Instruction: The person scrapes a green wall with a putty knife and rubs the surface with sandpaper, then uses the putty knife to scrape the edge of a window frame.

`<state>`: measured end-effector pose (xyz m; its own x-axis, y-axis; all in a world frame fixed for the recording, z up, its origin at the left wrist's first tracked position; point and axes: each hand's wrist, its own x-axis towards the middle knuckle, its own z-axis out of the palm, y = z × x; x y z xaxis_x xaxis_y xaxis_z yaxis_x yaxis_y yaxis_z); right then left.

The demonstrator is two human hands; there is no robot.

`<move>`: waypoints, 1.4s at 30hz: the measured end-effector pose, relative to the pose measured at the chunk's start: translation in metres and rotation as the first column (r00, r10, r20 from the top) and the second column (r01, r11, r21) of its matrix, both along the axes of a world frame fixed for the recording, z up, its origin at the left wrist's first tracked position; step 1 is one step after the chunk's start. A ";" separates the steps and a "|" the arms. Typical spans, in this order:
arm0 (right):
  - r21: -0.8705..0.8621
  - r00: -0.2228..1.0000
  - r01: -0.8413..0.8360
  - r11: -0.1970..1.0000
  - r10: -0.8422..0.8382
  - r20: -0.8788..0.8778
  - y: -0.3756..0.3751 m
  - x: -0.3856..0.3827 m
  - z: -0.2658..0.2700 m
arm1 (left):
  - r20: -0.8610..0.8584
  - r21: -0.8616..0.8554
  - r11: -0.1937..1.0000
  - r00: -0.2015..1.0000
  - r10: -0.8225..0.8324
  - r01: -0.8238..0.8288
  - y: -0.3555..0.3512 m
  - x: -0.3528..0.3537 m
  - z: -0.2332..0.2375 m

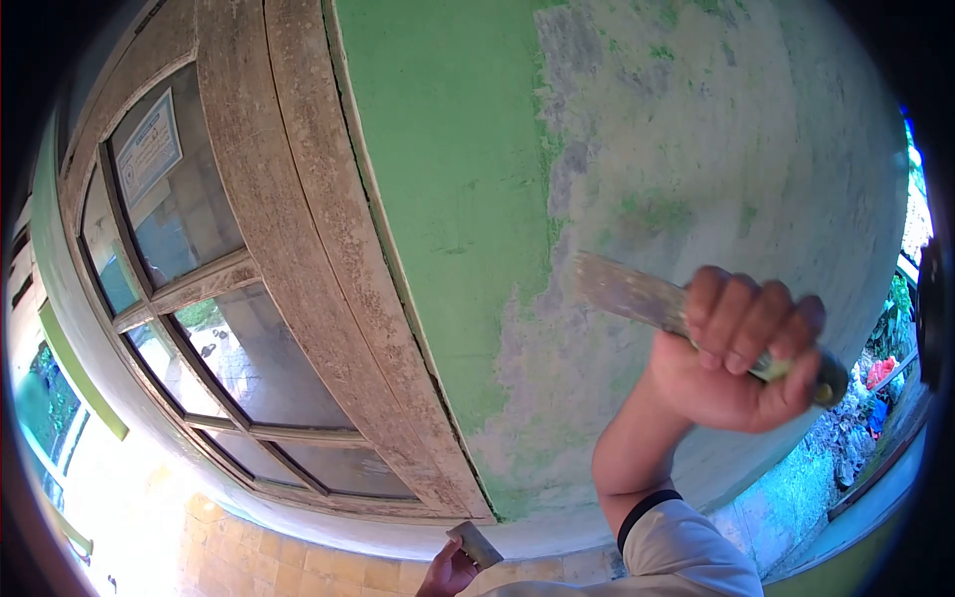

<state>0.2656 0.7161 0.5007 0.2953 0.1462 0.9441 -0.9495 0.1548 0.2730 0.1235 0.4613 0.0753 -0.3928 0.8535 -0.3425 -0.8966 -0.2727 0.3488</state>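
Against the wall at mid-right: flat metal scraper with a worn, paint-stained blade and a greenish handle (637, 296), blade edge laid on the plaster, handle wrapped in the fist of the right hand (741, 358), all fingers curled tight round it. Surface under the blade: green-painted plastered wall (448, 149). Stripped portion, by appearance: the wide right-hand field of bare grey plaster (716, 149), carrying only scattered green flecks and smears. Portion left, by appearance: a tall band of unbroken green between the grey field and the frame, narrowing toward the bottom; the ragged boundary runs just left of the blade. Judgement: well past half of the visible wall scraped, the strip beside the frame and the stray flecks yet to do. Lower centre: left hand (448, 574), at the picture's bottom edge, fingers closed round a small grey flat piece (476, 544); what it is cannot be told. Adjoining, left: weathered wooden window frame (298, 199) with glass panes (259, 358) and a printed paper notice (149, 144) at the top pane. Below: yellowish tiled floor (269, 557).
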 end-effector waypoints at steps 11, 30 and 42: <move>0.052 0.999 -0.012 0.999 0.015 -0.044 0.004 0.004 0.001 | -0.012 0.008 1.000 1.000 -0.026 0.026 -0.001 -0.004 -0.013; 0.042 0.999 -0.030 0.999 0.032 -0.036 0.003 0.002 0.006 | 0.006 0.030 0.999 1.000 -0.028 0.028 -0.002 -0.004 -0.021; 0.076 0.999 -0.030 0.997 0.032 -0.025 0.002 0.000 0.005 | -0.038 0.010 0.999 0.999 -0.030 0.031 -0.003 -0.003 -0.020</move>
